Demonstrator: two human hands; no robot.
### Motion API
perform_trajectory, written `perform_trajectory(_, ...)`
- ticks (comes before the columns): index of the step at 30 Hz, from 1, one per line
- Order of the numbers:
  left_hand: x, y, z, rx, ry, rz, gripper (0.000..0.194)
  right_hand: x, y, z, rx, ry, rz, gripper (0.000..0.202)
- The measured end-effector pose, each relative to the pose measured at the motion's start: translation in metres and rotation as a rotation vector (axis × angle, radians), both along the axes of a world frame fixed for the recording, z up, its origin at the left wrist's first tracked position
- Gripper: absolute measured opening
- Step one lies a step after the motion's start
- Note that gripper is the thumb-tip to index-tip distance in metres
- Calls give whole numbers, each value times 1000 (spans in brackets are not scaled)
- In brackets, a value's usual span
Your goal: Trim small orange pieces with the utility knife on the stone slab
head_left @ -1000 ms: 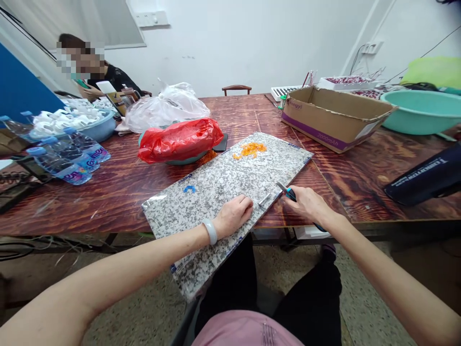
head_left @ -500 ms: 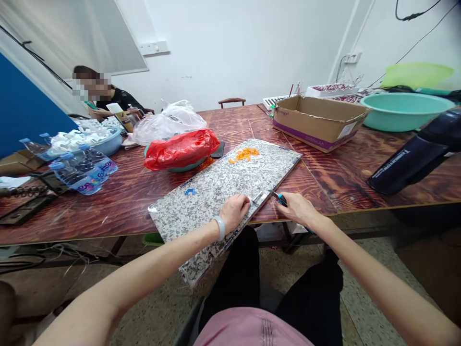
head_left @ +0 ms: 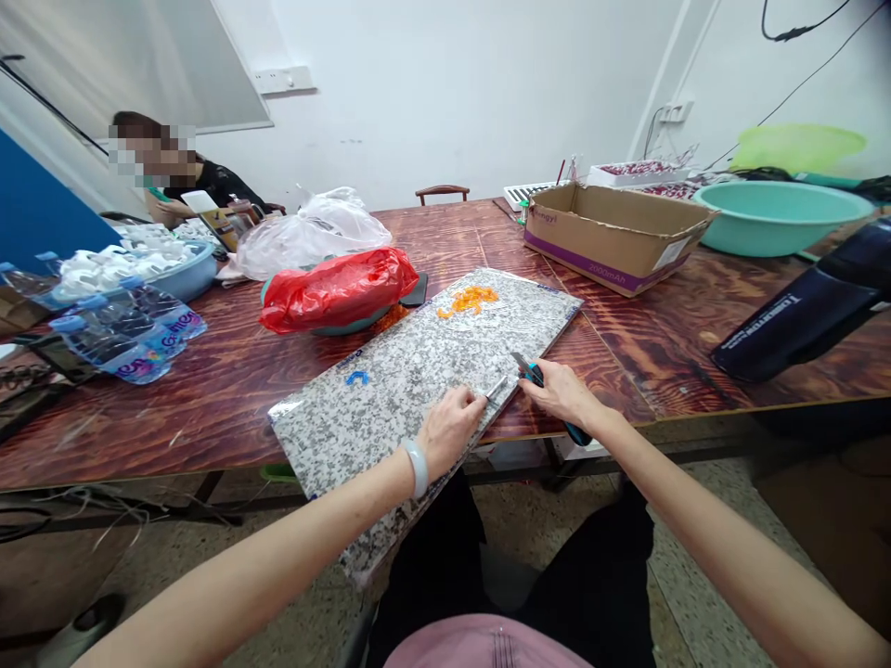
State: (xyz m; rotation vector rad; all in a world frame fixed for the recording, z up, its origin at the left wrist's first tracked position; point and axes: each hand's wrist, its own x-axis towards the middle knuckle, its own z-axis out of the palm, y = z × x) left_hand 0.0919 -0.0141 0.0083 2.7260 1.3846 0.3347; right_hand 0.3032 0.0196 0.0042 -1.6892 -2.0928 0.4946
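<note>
My left hand (head_left: 451,429), with a pale bangle at its wrist, is closed with its fingertips pinching a thin, silvery rod-like piece (head_left: 497,388). It rests over the near edge of a speckled grey stone-look board (head_left: 390,417). In my right hand (head_left: 562,394) are pliers (head_left: 533,373) with black and blue handles, fingers wrapped round them. Their dark jaws point up and left, just beyond the thin piece and apart from it. Small orange pieces (head_left: 470,300) lie in a pile towards the board's far end, and a few blue pieces (head_left: 357,378) lie to the left.
Left of the board stands a bowl covered by a red plastic bag (head_left: 341,288). Bottles (head_left: 132,329) and a blue basin of white parts (head_left: 149,274) are further left. A cardboard box (head_left: 613,241), green basin (head_left: 780,218) and dark flask (head_left: 800,301) stand right. A person sits far left.
The pliers have moved slightly up and left over the board's edge, their jaws now tilted upward. My left hand keeps its pinch on the thin piece. The view has shifted slightly.
</note>
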Motion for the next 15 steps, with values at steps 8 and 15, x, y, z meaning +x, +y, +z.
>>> perform_trajectory(8,-3,9,-3,-84,-132,22,23,-5,2,-3,-185,309,40,31)
perform_trajectory(15,7,21,-6,-97,-250,86,18,-4,-6,-2,-262,472,54,35)
